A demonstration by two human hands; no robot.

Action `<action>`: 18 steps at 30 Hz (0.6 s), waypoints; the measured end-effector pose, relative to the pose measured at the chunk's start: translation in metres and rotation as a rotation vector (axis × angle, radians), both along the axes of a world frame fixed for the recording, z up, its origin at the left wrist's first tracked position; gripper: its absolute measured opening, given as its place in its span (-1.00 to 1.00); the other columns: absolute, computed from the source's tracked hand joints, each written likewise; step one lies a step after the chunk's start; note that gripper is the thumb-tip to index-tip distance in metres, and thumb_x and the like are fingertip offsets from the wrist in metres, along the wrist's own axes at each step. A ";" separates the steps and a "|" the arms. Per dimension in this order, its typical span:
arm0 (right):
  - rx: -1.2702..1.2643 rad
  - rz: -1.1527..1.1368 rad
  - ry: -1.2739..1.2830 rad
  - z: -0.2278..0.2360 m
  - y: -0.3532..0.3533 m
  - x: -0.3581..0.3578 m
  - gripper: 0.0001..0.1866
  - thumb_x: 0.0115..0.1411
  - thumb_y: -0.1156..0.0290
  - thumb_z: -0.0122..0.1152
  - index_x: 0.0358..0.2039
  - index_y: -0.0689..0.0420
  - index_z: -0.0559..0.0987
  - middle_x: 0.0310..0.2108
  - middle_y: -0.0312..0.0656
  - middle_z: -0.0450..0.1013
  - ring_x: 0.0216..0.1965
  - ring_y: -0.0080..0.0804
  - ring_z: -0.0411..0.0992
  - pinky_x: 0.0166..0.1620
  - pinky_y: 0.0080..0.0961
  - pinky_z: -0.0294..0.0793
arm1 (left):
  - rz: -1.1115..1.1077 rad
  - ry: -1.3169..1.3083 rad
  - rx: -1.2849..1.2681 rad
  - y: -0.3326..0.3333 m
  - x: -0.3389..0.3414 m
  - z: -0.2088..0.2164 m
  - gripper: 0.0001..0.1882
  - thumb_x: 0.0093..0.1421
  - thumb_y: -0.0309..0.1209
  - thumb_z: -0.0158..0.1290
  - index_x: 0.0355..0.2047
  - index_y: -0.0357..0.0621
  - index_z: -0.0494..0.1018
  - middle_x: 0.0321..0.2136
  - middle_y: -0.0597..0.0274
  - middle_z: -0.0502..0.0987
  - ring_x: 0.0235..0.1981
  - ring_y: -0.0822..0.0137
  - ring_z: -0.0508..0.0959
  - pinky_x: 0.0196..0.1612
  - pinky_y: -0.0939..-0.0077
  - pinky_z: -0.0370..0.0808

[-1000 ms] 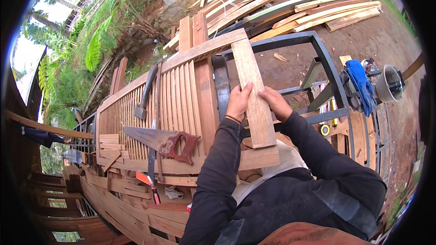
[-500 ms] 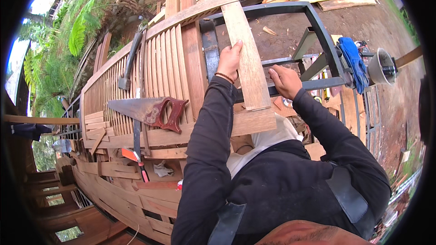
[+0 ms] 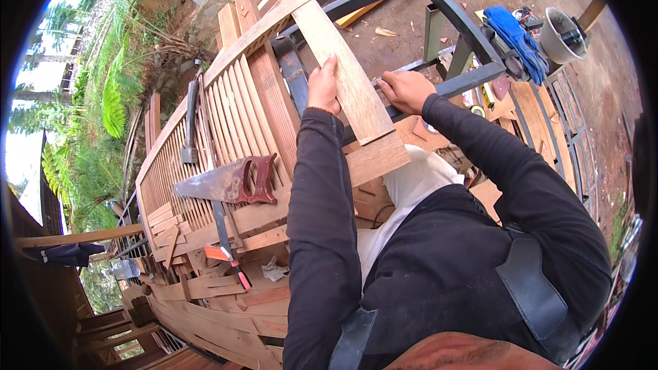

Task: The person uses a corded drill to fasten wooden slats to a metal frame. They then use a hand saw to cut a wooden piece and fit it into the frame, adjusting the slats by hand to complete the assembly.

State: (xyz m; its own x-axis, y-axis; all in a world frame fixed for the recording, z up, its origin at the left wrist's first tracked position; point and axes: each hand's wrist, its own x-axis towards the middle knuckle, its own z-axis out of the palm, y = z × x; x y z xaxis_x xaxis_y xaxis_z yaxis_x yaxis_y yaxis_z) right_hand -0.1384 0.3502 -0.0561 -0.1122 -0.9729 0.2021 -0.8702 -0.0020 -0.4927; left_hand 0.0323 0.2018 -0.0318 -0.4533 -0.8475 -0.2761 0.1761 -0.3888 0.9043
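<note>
While the left hand (image 3: 323,85) grips the end board (image 3: 353,79) along its left edge, thumb laid on the face and fingers partly hidden, the right hand (image 3: 406,91) sits curled just beside the opposite edge; whether it pinches anything cannot be told. The end board lies across the right end of the slatted wooden panel (image 3: 226,103), spanning from far rail to near rail. Step in hand, as judged: steadying and fitting this crosspiece. The next move probably calls for the left grip to hold firm so that the board keeps square to both rails. Surroundings: wood-handled handsaw (image 3: 223,181) and dark-handled striking tool (image 3: 190,120) lie on the slats, left of the left forearm. Black steel frame (image 3: 458,22) extends beyond the board, likely restricting access from below. Blue gloves (image 3: 515,41) and a pale bucket (image 3: 558,38) are farther right, apparently out of the way.
</note>
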 end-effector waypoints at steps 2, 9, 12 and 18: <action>-0.020 -0.003 -0.026 0.001 0.003 -0.001 -0.63 0.44 0.12 -0.01 -0.23 0.16 0.58 -0.34 0.10 0.60 -0.22 0.16 0.57 -0.13 0.06 0.54 | 0.025 -0.013 -0.002 0.002 -0.004 0.003 -0.56 0.48 -0.21 0.05 0.10 -0.41 0.47 -0.06 0.00 0.65 -0.10 0.15 0.69 0.03 0.24 0.62; -0.174 0.113 -0.491 0.006 0.028 -0.012 -0.68 0.39 0.18 0.11 -0.13 0.19 0.61 -0.37 -0.02 0.60 -0.28 -0.04 0.60 -0.16 -0.20 0.56 | 0.038 -0.041 -0.037 0.010 -0.010 0.011 -0.55 0.44 -0.26 0.14 0.10 -0.44 0.41 -0.05 0.01 0.64 -0.13 0.19 0.68 -0.06 0.26 0.63; -0.230 0.352 -0.843 0.002 0.070 -0.005 -0.13 0.25 -0.06 0.36 0.40 0.21 0.32 0.24 0.05 0.44 0.21 -0.09 0.46 0.21 -0.25 0.44 | 0.054 -0.047 -0.041 0.007 -0.006 0.005 -0.55 0.44 -0.25 0.15 0.10 -0.45 0.41 -0.04 0.01 0.64 -0.12 0.20 0.68 -0.06 0.26 0.63; -0.213 0.386 -0.401 0.006 0.102 0.029 0.42 -0.14 -0.22 0.65 0.53 0.24 0.04 0.52 0.13 0.03 0.53 0.08 0.04 0.48 -0.07 0.11 | 0.042 -0.032 -0.057 0.009 -0.006 0.004 -0.52 0.44 -0.24 0.15 0.09 -0.48 0.41 -0.04 0.00 0.64 -0.11 0.22 0.67 -0.05 0.30 0.62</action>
State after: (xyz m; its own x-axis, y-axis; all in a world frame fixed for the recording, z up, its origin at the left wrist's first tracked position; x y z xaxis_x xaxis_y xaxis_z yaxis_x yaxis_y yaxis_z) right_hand -0.1094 0.4526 -0.0501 0.1337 -0.9013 0.4121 -0.5327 -0.4160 -0.7370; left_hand 0.0260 0.2103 -0.0281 -0.4085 -0.8806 -0.2402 0.1622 -0.3290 0.9303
